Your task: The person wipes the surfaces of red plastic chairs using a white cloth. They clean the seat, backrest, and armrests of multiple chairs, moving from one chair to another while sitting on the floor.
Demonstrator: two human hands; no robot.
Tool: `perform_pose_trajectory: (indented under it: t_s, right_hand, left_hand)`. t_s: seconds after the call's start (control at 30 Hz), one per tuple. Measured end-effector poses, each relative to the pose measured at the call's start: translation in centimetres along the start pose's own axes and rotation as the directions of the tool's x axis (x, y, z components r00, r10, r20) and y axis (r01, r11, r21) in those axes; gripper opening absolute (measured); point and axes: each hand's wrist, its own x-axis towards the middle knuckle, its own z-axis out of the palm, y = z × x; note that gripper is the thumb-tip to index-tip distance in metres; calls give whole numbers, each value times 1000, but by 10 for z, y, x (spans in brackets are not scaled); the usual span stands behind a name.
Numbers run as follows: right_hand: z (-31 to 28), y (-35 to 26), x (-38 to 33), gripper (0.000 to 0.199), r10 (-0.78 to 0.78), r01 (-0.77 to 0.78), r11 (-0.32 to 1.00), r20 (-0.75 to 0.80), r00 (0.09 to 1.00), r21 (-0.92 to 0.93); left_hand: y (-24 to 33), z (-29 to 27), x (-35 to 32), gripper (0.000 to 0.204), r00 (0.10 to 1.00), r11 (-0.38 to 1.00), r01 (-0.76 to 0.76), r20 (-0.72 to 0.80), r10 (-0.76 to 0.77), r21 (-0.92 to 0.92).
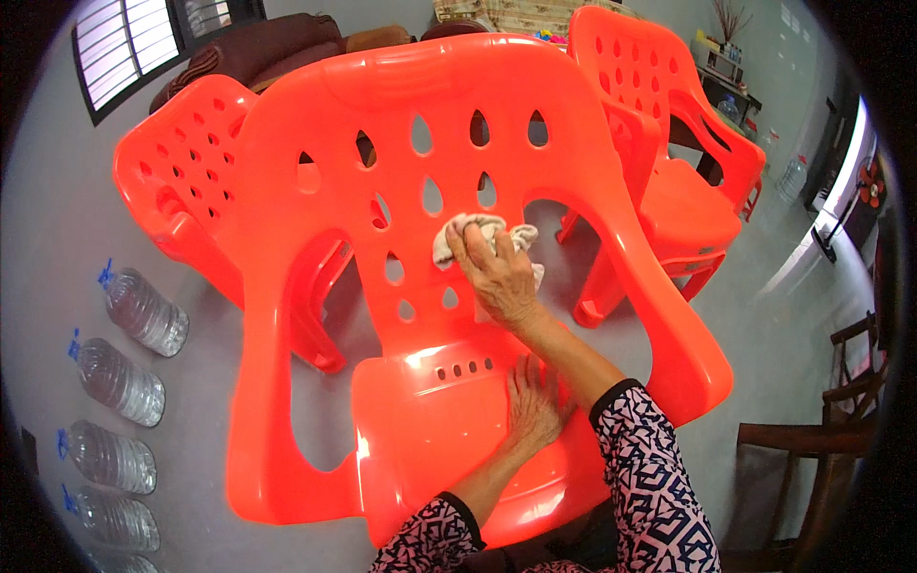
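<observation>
A red-orange plastic armchair (430,401) faces me, its backrest pierced by several teardrop holes. My right hand (503,282) presses a crumpled off-white cloth (468,229) against the lower right part of that backrest, fingers bent over the fabric. Lower down, my left hand (535,406) lies flat on the seat near its back edge, fingers stretched out and holding nothing. The right forearm passes above the left hand.
Similar red chairs stand behind, one at left (181,143) and stacked ones at right (688,201). Several clear water bottles (119,382) line the left floor. A brown sofa (258,48) is at the back; dark wooden furniture (802,437) stands at lower right.
</observation>
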Motion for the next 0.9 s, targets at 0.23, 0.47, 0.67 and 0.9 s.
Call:
perform_pose_trajectory:
  t_s: [0.23, 0.47, 0.67, 0.9]
  right_hand:
    - [17, 21, 62, 46, 30, -38, 998, -138, 990, -56]
    - [24, 26, 122, 56, 209, -209, 978, -198, 958, 24]
    - [24, 11, 54, 48, 84, -87, 996, -93, 992, -31]
    - [6, -13, -29, 49, -23, 22, 1000, 68, 997, 7]
  left_hand:
    - [3, 3, 2, 78, 1000, 999, 17, -1, -17, -39]
    - [4, 3, -6, 73, 1000, 997, -3, -23, 4, 79]
    - [0, 10, -2, 72, 997, 998, 49, 60, -52, 45]
    - [-5, 12, -2, 76, 1000, 1000, -9, 22, 9, -5]
